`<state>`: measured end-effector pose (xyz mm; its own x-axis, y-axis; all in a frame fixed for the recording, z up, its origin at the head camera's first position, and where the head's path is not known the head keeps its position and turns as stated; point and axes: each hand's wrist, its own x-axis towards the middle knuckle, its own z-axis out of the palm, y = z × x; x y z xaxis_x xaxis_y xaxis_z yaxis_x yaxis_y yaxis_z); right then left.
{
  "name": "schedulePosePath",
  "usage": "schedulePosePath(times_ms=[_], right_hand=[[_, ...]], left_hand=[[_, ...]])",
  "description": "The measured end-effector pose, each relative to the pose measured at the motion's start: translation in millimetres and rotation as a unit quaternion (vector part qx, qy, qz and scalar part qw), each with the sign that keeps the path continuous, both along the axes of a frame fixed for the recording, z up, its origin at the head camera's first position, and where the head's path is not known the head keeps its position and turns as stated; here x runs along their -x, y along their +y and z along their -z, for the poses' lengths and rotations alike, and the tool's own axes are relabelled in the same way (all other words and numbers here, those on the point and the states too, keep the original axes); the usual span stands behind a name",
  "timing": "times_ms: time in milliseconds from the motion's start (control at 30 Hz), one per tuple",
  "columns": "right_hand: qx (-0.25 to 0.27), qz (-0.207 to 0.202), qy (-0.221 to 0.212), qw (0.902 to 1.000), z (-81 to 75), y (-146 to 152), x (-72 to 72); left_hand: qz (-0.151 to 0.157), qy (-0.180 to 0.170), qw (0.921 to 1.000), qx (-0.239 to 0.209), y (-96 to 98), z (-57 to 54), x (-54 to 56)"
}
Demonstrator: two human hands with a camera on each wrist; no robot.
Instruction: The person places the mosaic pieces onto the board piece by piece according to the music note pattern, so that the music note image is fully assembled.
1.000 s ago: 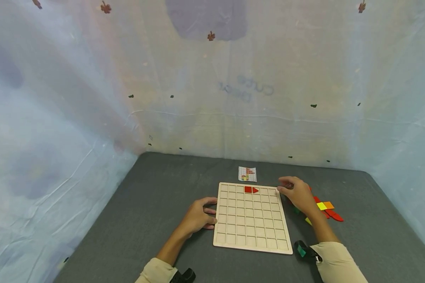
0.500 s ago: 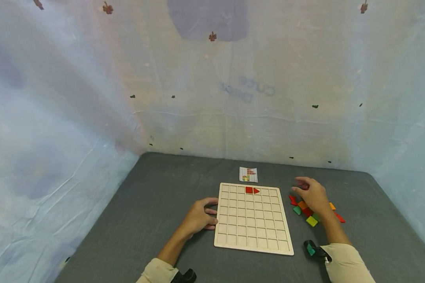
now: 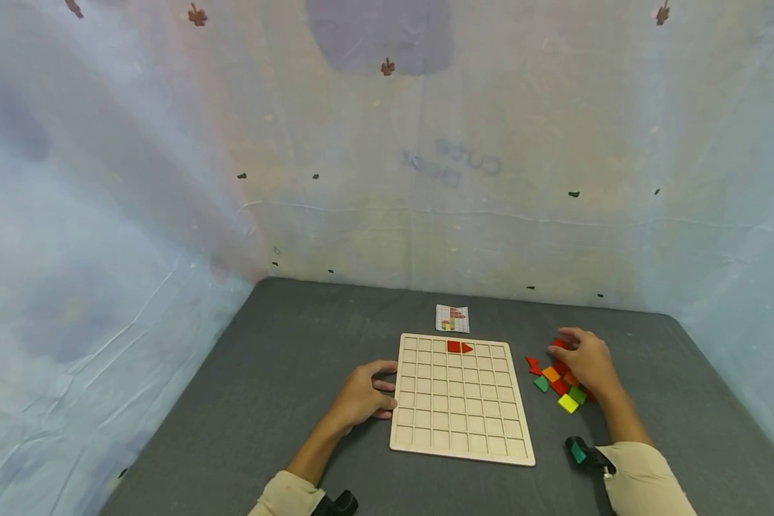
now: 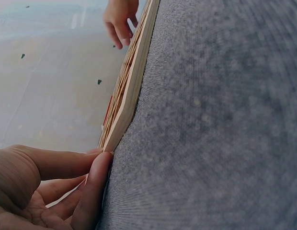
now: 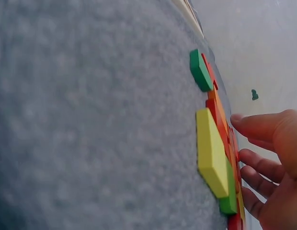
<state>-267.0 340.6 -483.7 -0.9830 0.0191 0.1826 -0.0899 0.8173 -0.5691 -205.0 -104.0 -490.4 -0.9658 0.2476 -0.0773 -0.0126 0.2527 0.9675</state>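
The left hand, its fingers extended rather than curled, touches the left edge of the gridded wooden board, which lies flat on the gray table. A red square and a red triangle sit side by side in its far row. The right hand, thumb and fingers apart and loosely bent, is over the colored pieces to the right of the board; a small printed card lies just beyond the board
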Motion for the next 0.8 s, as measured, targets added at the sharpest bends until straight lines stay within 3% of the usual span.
schedulePosePath(times_ms=[800], right_hand=[[-0.003, 0.003, -0.044, 0.9990, -4.7, 4.5, -0.2]], left_hand=[[0.005, 0.011, 0.9998, -0.015, -1.5, -3.0, -2.7]])
